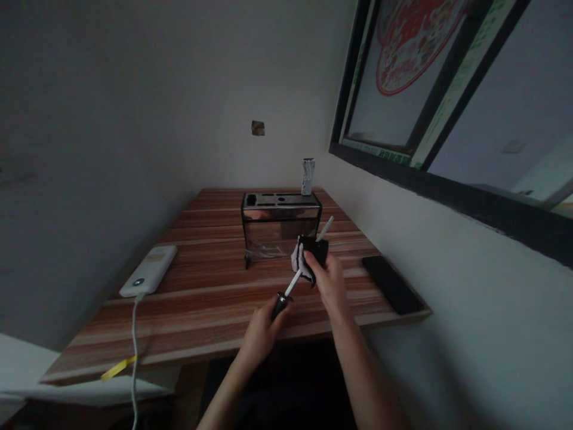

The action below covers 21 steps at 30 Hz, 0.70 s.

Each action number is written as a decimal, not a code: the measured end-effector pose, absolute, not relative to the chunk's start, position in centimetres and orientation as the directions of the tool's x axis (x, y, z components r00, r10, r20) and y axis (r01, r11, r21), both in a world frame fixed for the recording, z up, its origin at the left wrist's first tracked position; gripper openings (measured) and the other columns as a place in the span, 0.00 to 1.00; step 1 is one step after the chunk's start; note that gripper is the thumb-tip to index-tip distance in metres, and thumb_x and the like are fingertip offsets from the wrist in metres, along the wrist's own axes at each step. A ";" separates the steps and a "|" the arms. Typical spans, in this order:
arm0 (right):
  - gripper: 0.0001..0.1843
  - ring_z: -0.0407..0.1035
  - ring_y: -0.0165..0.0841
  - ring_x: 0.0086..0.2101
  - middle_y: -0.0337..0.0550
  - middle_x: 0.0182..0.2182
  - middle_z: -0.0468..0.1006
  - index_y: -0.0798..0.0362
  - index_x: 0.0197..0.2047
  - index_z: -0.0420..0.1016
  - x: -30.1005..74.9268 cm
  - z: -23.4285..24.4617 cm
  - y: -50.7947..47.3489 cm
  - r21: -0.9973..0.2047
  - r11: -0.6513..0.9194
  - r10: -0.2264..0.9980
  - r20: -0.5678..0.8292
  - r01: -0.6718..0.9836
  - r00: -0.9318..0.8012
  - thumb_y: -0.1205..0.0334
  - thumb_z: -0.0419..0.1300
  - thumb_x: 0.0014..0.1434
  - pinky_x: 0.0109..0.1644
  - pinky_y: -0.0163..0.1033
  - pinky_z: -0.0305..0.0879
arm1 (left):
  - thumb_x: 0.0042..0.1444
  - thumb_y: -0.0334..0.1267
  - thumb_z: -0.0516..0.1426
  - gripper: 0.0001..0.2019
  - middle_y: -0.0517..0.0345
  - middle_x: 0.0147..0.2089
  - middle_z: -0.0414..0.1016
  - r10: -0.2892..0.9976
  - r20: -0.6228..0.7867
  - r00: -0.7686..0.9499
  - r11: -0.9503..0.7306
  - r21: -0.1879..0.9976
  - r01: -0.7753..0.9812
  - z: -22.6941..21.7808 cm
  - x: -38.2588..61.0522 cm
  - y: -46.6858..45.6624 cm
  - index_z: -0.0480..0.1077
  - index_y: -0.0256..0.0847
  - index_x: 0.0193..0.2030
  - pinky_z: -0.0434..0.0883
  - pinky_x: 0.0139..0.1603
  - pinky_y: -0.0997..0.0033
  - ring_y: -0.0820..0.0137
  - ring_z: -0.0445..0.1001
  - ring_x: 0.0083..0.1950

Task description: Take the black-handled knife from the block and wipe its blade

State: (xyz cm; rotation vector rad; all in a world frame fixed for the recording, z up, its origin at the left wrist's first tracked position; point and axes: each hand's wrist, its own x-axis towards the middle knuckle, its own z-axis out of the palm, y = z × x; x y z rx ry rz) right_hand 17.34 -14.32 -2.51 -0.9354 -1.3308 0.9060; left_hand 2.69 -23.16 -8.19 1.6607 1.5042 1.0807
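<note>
My left hand [263,328] is closed around the black handle of a honing rod [294,282], whose pale shaft points up and to the right. A black and white cloth [319,249] is wrapped about the middle of the shaft. Pinching that cloth around the rod is my right hand [330,276], thumb on top. The rod's tip sticks out beyond the cloth. Just behind stands a knife block [282,215] with a slotted black top and see-through sides. No knives show in its slots.
A white power bank [150,270] with a white cable [134,334] lies at the left of the wooden table [201,310]. A black phone [391,284] rests near the right edge. At the back stands a small whitish upright object [308,176]. A dark-framed window [403,155] fills the right wall.
</note>
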 end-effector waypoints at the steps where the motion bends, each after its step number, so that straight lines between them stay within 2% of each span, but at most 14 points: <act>1: 0.16 0.70 0.34 0.28 0.42 0.27 0.77 0.55 0.32 0.75 17.2 -2.5 -14.7 -0.930 0.367 0.930 0.367 0.009 0.012 0.49 0.62 0.53 0.33 0.36 0.66 | 0.59 0.44 0.52 0.15 0.55 0.37 0.79 0.988 0.156 -0.003 -0.138 0.880 0.454 -8.2 2.7 -23.1 0.72 0.37 0.44 0.67 0.40 0.73 0.64 0.76 0.40; 6: 0.17 0.73 0.38 0.35 0.45 0.33 0.79 0.56 0.40 0.75 15.8 -2.9 -16.9 -0.948 0.314 0.943 0.307 0.044 -0.127 0.54 0.65 0.49 0.39 0.39 0.68 | 0.59 0.43 0.51 0.16 0.54 0.34 0.78 0.985 0.174 -0.007 -0.156 0.901 0.405 -8.5 2.5 -22.9 0.72 0.33 0.44 0.68 0.37 0.73 0.65 0.74 0.35; 11: 0.19 0.73 0.40 0.37 0.46 0.35 0.80 0.54 0.41 0.74 14.4 -3.9 -18.7 -0.962 0.265 0.959 0.255 0.071 -0.120 0.57 0.67 0.46 0.42 0.41 0.68 | 0.56 0.36 0.50 0.17 0.49 0.45 0.78 0.980 0.197 0.002 -0.184 0.917 0.353 -8.8 2.3 -22.8 0.70 0.32 0.49 0.69 0.47 0.68 0.62 0.74 0.45; 15: 0.19 0.73 0.40 0.39 0.45 0.37 0.80 0.54 0.43 0.73 14.4 -3.9 -18.9 -0.963 0.269 0.954 0.265 0.007 -0.143 0.59 0.66 0.47 0.44 0.41 0.69 | 0.56 0.35 0.50 0.17 0.49 0.45 0.78 0.982 0.189 0.005 -0.178 0.915 0.363 -9.1 2.2 -22.8 0.70 0.32 0.49 0.69 0.47 0.67 0.61 0.75 0.45; 21: 0.18 0.73 0.41 0.38 0.47 0.35 0.80 0.55 0.41 0.73 14.6 -4.2 -19.0 -0.965 0.262 0.961 0.258 0.030 -0.103 0.57 0.66 0.47 0.42 0.42 0.69 | 0.56 0.35 0.51 0.18 0.47 0.46 0.78 0.984 0.176 -0.012 -0.156 0.899 0.409 -9.3 2.3 -22.7 0.70 0.33 0.51 0.68 0.49 0.64 0.59 0.75 0.46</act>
